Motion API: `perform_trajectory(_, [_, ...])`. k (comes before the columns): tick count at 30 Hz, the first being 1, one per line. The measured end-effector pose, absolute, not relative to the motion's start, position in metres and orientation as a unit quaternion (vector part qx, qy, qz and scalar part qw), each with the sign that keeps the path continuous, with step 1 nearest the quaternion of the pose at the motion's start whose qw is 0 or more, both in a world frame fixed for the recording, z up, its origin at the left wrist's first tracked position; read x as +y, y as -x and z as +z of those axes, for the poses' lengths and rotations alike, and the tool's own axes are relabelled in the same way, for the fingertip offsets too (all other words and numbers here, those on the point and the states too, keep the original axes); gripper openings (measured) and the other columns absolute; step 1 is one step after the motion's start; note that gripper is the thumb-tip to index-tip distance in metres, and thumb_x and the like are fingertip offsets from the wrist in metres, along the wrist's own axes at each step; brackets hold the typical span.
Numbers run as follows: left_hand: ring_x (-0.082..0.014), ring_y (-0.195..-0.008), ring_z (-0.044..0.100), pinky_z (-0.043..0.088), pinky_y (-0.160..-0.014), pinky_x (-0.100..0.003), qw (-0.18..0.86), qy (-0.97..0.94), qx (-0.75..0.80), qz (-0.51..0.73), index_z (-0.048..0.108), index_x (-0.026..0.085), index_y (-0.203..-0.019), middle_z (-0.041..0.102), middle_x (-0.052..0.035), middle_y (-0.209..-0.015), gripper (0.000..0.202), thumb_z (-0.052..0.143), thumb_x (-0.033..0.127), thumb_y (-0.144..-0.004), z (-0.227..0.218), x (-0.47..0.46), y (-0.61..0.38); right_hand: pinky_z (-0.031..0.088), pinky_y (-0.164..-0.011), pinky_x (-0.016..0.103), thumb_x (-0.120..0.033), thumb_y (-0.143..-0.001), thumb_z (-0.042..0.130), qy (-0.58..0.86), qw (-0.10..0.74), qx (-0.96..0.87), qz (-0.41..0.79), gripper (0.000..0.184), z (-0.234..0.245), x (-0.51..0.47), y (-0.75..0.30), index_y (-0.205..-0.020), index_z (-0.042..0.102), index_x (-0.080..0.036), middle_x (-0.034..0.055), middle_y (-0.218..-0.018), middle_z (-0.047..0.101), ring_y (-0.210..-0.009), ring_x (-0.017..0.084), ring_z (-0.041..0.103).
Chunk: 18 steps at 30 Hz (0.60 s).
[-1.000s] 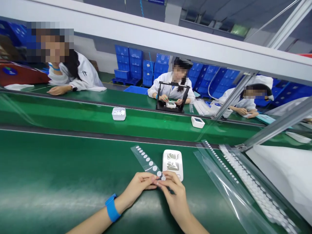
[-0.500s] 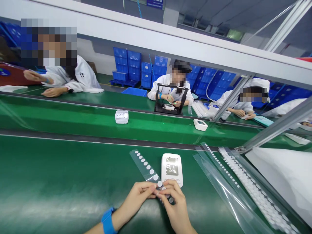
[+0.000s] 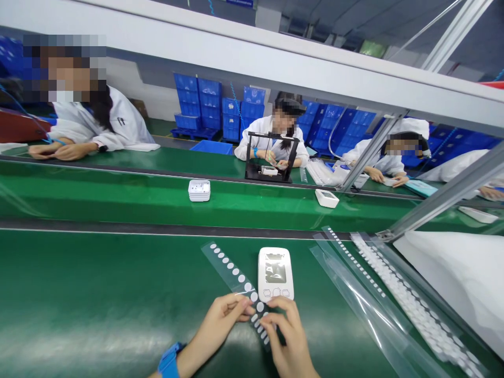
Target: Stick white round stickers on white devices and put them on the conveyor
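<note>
A clear strip carrying a row of white round stickers [image 3: 232, 270] lies on the green table in front of me. My left hand [image 3: 218, 325], with a blue wristband, pinches the strip's near end. My right hand [image 3: 287, 336] touches the same end from the right, fingers bent over the stickers. A white device with a small screen and buttons [image 3: 275, 273] lies just beyond my right hand, beside the strip.
More clear strips with white dots [image 3: 394, 294] lie at the right, next to a white sheet [image 3: 452, 273]. On the conveyor belt [image 3: 118, 197] sit a stack of white parts [image 3: 199, 190] and another white device [image 3: 326, 198]. Other people in white coats work across the belt.
Both hands have drawn back toward me along the strip, uncovering more stickers and the device's buttons. The view has shifted slightly, and the white parts on the belt sit further right.
</note>
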<state>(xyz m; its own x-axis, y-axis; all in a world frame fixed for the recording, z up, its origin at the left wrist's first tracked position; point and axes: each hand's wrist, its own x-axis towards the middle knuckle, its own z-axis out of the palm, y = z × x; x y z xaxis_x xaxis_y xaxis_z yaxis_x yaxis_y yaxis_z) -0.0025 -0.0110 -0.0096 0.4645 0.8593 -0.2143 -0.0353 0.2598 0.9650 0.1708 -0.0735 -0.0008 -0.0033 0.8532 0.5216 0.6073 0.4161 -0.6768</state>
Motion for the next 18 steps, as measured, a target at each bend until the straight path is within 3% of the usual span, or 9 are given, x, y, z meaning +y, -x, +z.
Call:
perform_trajectory(3, [-0.0248, -0.102, 0.060, 0.051, -0.085, -0.030, 0.626, -0.603, 0.382, 0.314, 0.071, 0.016, -0.082, 0.063, -0.0113, -0.109, 0.041, 0.060, 0.056, -0.082, -0.006, -0.007, 0.004, 0.049, -0.085, 0.038, -0.023, -0.090, 0.053, 0.597, 0.489, -0.616, 0.159, 0.016, 0.004, -0.066, -0.189, -0.079, 0.064, -0.023, 0.0101, -0.103, 0.056, -0.100, 0.026, 0.057])
perform_trajectory(5, [-0.0229, -0.105, 0.058, 0.050, -0.086, -0.027, 0.596, -0.662, 0.356, 0.284, 0.070, 0.017, -0.078, 0.057, -0.0101, -0.115, 0.035, 0.056, 0.048, -0.087, 0.000, -0.002, 0.002, 0.050, -0.081, 0.035, -0.030, -0.091, 0.055, 0.623, 0.484, -0.582, 0.195, 0.020, 0.006, -0.061, -0.201, -0.075, 0.064, -0.022, 0.0102, -0.104, 0.055, -0.099, 0.026, 0.057])
perform_trajectory(10, [-0.0183, -0.091, 0.060, 0.049, -0.080, -0.025, 0.529, -0.758, 0.299, 0.238, 0.069, 0.018, -0.076, 0.057, -0.0068, -0.102, 0.027, 0.052, 0.033, -0.092, 0.017, 0.008, -0.013, 0.050, -0.065, 0.031, -0.040, -0.090, 0.054, 0.636, 0.457, -0.565, 0.258, 0.028, 0.003, -0.053, -0.217, -0.077, 0.067, -0.019, 0.0100, -0.104, 0.054, -0.070, 0.018, 0.057])
perform_trajectory(18, [-0.0204, -0.092, 0.059, 0.046, -0.084, -0.027, 0.476, -0.811, 0.262, 0.216, 0.069, 0.020, -0.081, 0.065, -0.0057, -0.095, 0.022, 0.051, 0.027, -0.092, 0.009, 0.000, -0.007, 0.049, -0.059, 0.030, -0.038, -0.087, 0.058, 0.633, 0.435, -0.586, 0.259, 0.026, 0.008, -0.047, -0.224, -0.072, 0.067, -0.019, 0.0078, -0.094, 0.055, -0.065, 0.017, 0.056])
